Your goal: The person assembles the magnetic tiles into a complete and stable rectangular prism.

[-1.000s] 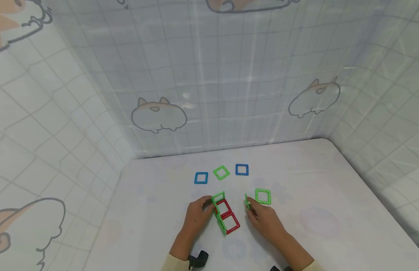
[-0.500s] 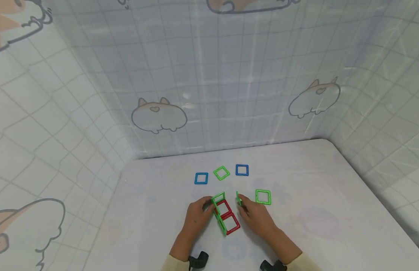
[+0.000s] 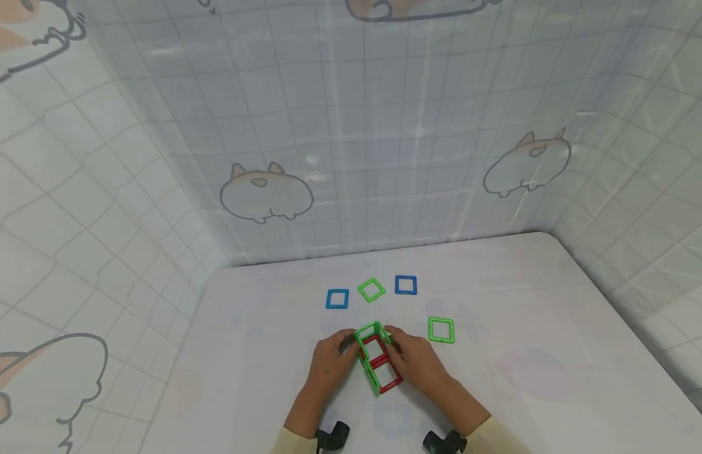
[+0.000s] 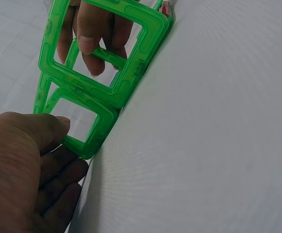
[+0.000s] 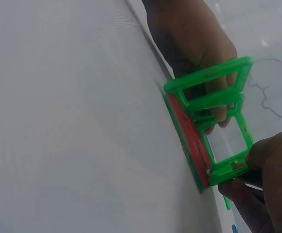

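Two red square magnetic tiles (image 3: 380, 361) lie end to end on the table as a base. Green square tiles (image 3: 374, 379) stand upright along their left side, and another closes the far end. My left hand (image 3: 331, 360) pinches the far-left green tile (image 4: 101, 127), thumb on its frame and fingers curled beneath. From the other side, my right hand (image 3: 417, 360) pinches a green tile (image 3: 383, 331) between thumb and finger. That tile stands at the far-right edge of the red base, meeting the end tile at the corner. My right fingertips partly cover it.
Behind the structure lie a blue square tile (image 3: 329, 299), a green one (image 3: 362, 291) turned like a diamond, and another blue one (image 3: 397, 285). A loose green tile (image 3: 432, 329) lies right of my right hand. A patterned curtain (image 3: 362, 208) rises behind the table.
My right hand has moved left with its green tile, from apart on the right to the far-right edge of the red base. My left hand has stayed in place.
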`<move>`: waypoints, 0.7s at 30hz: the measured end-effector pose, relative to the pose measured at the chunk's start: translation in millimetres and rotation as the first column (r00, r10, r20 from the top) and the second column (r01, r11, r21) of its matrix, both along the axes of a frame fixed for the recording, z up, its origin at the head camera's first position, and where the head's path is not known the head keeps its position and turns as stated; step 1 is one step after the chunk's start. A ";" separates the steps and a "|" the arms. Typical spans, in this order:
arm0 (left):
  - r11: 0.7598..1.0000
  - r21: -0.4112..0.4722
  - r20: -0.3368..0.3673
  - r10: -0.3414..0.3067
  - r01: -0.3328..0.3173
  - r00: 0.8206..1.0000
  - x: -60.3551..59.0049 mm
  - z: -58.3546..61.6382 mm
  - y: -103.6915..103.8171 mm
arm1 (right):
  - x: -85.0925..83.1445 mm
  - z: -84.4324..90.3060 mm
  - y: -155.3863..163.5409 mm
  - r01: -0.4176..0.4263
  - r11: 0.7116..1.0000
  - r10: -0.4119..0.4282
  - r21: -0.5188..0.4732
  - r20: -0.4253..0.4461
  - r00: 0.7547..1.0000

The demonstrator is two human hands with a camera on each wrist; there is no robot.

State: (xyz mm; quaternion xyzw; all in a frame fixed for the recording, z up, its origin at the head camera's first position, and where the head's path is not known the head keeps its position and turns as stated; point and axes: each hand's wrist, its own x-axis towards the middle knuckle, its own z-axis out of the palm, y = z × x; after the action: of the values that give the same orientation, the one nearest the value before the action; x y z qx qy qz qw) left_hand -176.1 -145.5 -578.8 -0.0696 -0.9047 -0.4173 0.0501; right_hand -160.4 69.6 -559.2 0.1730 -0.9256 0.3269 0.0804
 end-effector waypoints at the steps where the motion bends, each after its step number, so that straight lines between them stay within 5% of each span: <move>1: 1.000 -0.002 0.000 0.000 0.000 1.000 0.1 -0.5 0.0 | -0.3 -0.8 -0.7 -0.001 1.000 0.001 0.003 -0.006 1.000; 12: 1.000 -0.003 -0.020 -0.020 0.020 1.000 0.7 -2.2 0.2 | 1.0 -6.9 3.4 0.006 1.000 -0.004 -0.023 0.065 0.998; 21: 1.000 0.018 0.018 -0.002 0.002 1.000 0.7 1.2 0.3 | -3.2 -9.5 36.3 0.122 0.991 -0.124 0.051 0.035 0.992</move>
State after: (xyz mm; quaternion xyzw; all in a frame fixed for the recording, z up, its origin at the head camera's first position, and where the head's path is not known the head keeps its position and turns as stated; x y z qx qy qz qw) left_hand -175.4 -145.2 -577.5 -0.0663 -0.9013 -0.4259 0.0421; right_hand -163.6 105.8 -568.7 0.1114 -0.9436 0.3019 0.0784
